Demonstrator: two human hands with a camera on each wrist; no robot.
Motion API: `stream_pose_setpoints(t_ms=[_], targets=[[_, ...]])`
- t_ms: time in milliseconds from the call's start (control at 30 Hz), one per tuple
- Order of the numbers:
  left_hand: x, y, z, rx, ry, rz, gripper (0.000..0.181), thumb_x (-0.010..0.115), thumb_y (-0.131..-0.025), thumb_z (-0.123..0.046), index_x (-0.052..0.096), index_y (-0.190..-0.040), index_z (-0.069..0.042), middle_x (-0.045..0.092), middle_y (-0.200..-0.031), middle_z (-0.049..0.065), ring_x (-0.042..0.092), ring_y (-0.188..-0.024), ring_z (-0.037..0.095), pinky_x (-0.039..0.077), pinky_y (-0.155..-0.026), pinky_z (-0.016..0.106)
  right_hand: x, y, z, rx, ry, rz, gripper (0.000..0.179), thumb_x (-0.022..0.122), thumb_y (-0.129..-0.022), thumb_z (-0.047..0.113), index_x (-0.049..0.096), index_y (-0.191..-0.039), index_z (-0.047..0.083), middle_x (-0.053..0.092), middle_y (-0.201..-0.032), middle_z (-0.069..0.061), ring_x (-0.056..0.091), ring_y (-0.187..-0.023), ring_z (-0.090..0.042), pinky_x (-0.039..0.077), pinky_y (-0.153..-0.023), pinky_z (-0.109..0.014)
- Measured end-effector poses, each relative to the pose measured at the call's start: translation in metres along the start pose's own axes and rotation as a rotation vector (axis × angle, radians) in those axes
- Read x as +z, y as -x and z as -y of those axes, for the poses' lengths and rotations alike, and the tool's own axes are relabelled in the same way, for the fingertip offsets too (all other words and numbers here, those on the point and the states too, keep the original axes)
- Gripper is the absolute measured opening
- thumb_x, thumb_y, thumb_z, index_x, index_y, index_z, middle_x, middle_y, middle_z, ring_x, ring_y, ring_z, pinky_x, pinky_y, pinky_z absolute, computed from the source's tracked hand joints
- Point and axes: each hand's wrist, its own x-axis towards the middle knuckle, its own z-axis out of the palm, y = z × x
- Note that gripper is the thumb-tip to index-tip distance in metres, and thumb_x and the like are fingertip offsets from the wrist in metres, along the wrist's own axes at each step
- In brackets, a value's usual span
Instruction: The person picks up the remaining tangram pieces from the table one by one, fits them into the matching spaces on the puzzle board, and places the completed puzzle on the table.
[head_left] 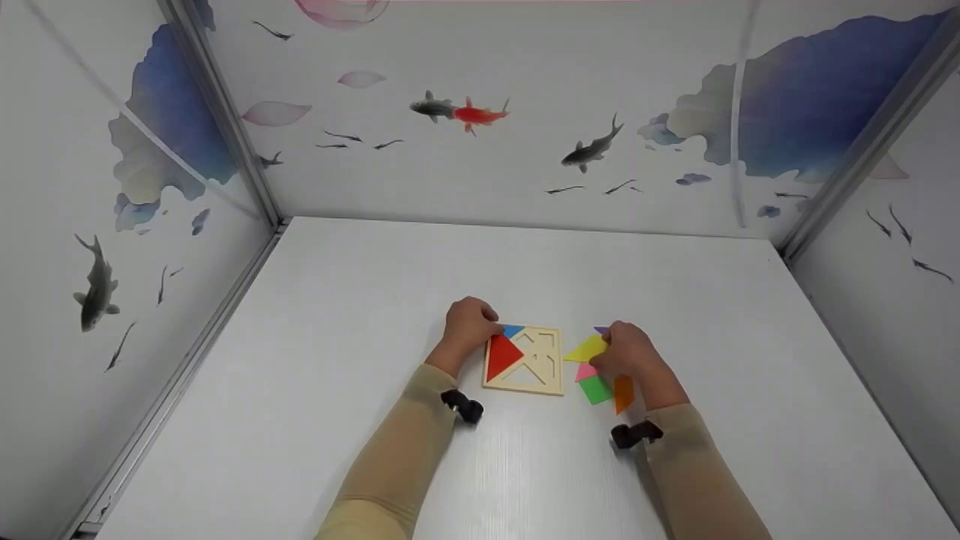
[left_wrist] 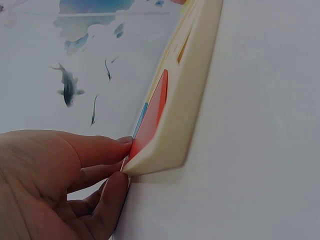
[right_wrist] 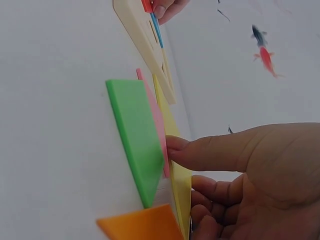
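Observation:
A pale wooden tangram tray [head_left: 551, 386] lies on the table with a red triangle [head_left: 501, 357] and a blue piece [head_left: 513, 331] in its recesses. My left hand [head_left: 470, 328] grips the tray's far left corner, thumb [left_wrist: 107, 150] on top by the red piece, fingers along the side. Right of the tray, my right hand [head_left: 634, 352] pinches a yellow triangle [head_left: 585, 349] between its thumb [right_wrist: 200, 152] and curled fingers. Next to the yellow piece lie a pink piece [right_wrist: 155, 117] and a green square [head_left: 595, 389]. A purple piece [head_left: 601, 330] is mostly hidden behind the right hand.
An orange piece [head_left: 623, 394] lies below the right hand, near the green square. White panels printed with fish surround the white table [head_left: 375, 300] at the back [head_left: 510, 172] and both sides. A small black camera sits on each wrist.

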Motion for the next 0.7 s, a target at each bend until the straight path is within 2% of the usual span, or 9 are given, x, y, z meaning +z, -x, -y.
stream_pose_setpoints(t_ms=[333, 700], targets=[[0.0015, -0.0036, 0.002, 0.009, 0.0, 0.015, 0.019, 0.08, -0.093, -0.021, 0.078, -0.108, -0.009, 0.073, -0.109, 0.008, 0.065, -0.106, 0.024, 0.058, -0.098, 0.039, -0.0025, 0.0002, 0.0024, -0.028, 0.016, -0.068, 0.051, 0.083, -0.091, 0.015, 0.058, -0.131, -0.004, 0.064, -0.129, -0.024, 0.06, -0.112, -0.037, 0.054, -0.109, -0.053], [-0.0002, -0.0025, 0.0025, 0.007, 0.011, 0.018, 0.018, 0.08, -0.094, -0.019, 0.078, -0.109, -0.009, 0.073, -0.109, 0.008, 0.065, -0.105, 0.024, 0.059, -0.097, 0.038, -0.0027, 0.0018, 0.0027, -0.07, 0.001, -0.095, 0.046, 0.081, -0.092, 0.011, 0.057, -0.129, -0.001, 0.064, -0.125, -0.023, 0.06, -0.111, -0.036, 0.055, -0.107, -0.052]])
